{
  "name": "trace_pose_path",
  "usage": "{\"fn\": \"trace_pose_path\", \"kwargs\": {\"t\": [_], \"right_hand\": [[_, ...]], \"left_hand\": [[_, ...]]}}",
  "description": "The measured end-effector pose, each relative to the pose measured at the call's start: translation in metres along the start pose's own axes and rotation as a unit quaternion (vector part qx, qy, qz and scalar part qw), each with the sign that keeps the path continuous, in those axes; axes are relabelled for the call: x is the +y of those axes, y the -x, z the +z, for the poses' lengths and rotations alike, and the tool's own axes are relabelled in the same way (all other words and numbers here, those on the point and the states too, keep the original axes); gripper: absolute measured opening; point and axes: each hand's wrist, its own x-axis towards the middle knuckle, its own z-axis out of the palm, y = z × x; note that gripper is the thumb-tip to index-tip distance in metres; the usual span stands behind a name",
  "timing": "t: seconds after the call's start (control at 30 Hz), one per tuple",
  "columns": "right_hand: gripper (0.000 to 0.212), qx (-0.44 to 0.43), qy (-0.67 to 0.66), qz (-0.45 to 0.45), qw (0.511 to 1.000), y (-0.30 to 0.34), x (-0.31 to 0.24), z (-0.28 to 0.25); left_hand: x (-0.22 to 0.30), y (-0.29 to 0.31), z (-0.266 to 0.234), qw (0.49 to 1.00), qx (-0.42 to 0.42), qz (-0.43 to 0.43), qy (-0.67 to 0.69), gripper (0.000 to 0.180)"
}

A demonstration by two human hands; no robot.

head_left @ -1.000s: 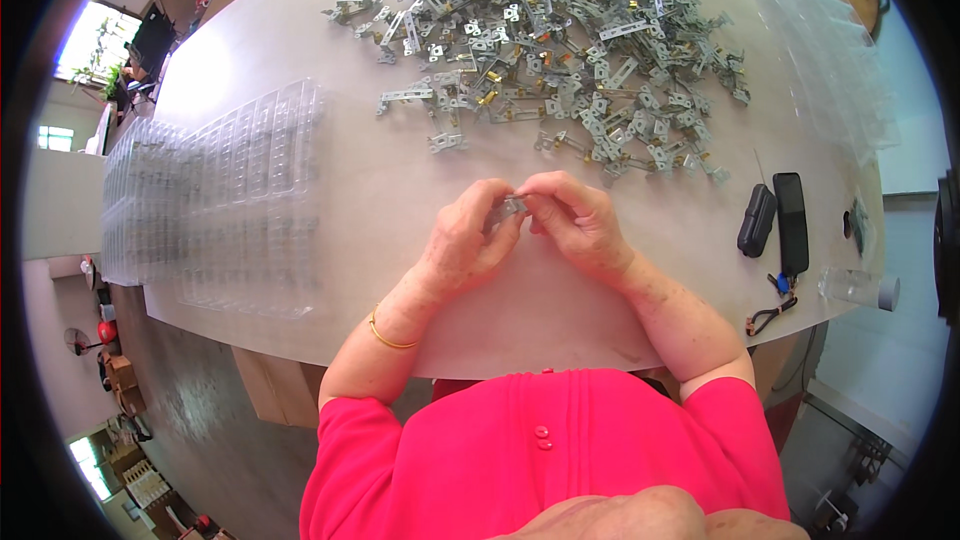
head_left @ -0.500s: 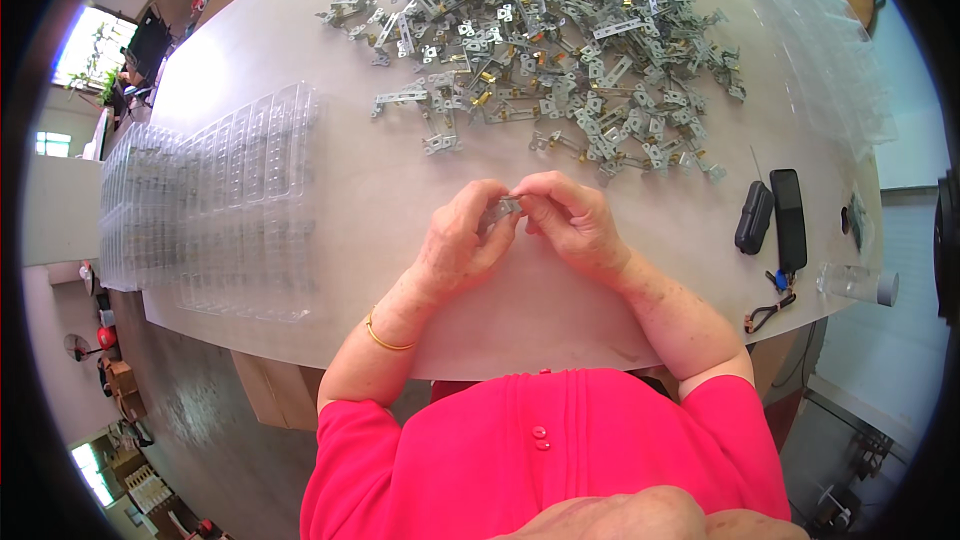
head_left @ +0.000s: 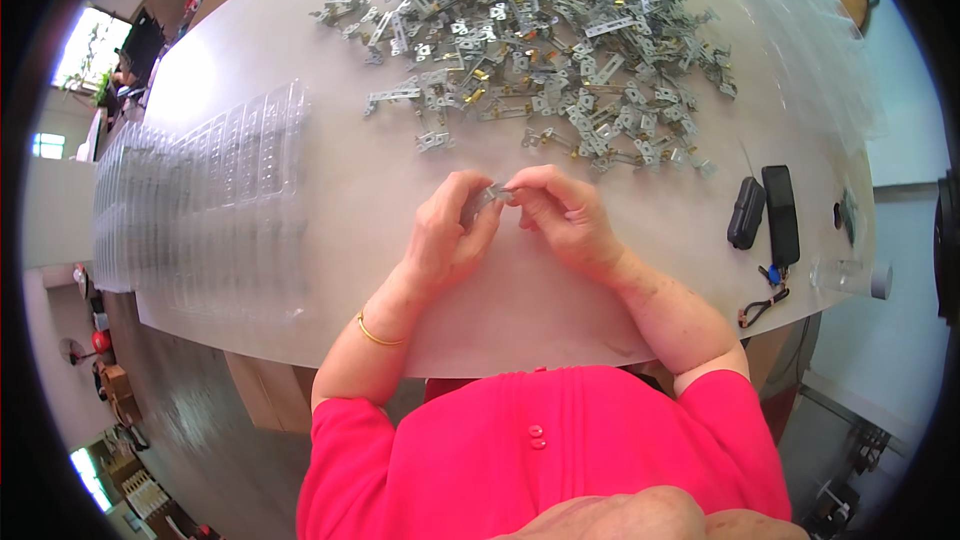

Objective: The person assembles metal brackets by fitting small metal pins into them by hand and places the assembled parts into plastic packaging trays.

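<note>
Above the table, near its middle, my left hand [head_left: 445, 230] is closed around a small silvery metal bracket [head_left: 487, 198]. Its thumb and fingers cover much of the piece. My right hand [head_left: 570, 220] meets it from the other side, thumb and forefinger pinched at the bracket's right end. Whether another small part sits between those right fingertips is too small to tell. Beyond both hands lies a wide heap of similar metal brackets [head_left: 600, 70], some with brass-coloured parts.
Clear plastic trays [head_left: 215, 200] are stacked on the left of the white table [head_left: 350, 250]; more clear plastic trays [head_left: 800, 50] lie far right. At right are a black case [head_left: 746, 213], a black phone [head_left: 781, 215], a cord with keys [head_left: 765, 305] and a clear bottle [head_left: 850, 277].
The bracket has turned slightly between my fingers, and both hands remain together around it. The whole view has shifted a little, moving everything slightly left.
</note>
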Motion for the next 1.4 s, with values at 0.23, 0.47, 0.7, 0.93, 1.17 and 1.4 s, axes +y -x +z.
{"fn": "trace_pose_path", "kwargs": {"t": [0.23, 0.47, 0.7, 0.93, 1.17, 1.4], "right_hand": [[0.011, 0.049, -0.015, 0.027, 0.998, 0.001, -0.001, -0.001], [0.009, 0.042, -0.002, 0.037, 0.998, 0.000, -0.003, -0.001], [0.009, 0.027, 0.015, 0.047, 0.998, 0.001, -0.005, -0.006], [0.009, 0.021, -0.007, 0.073, 0.997, 0.003, -0.005, -0.007], [0.009, 0.031, -0.036, 0.089, 0.995, 0.004, -0.005, -0.007], [0.009, 0.032, -0.034, 0.096, 0.994, 0.004, -0.008, -0.007]], "left_hand": [[-0.006, -0.002, -0.001, 0.985, 0.023, -0.094, 0.142, 0.017], [0.001, -0.007, -0.014, 0.875, -0.018, -0.259, 0.409, 0.020], [0.003, -0.010, -0.016, 0.873, -0.033, -0.273, 0.403, 0.021], [0.003, -0.008, -0.018, 0.859, -0.035, -0.283, 0.425, 0.020], [0.001, -0.008, -0.016, 0.847, -0.034, -0.289, 0.444, 0.018], [0.001, -0.008, -0.016, 0.842, -0.035, -0.295, 0.450, 0.018]]}}
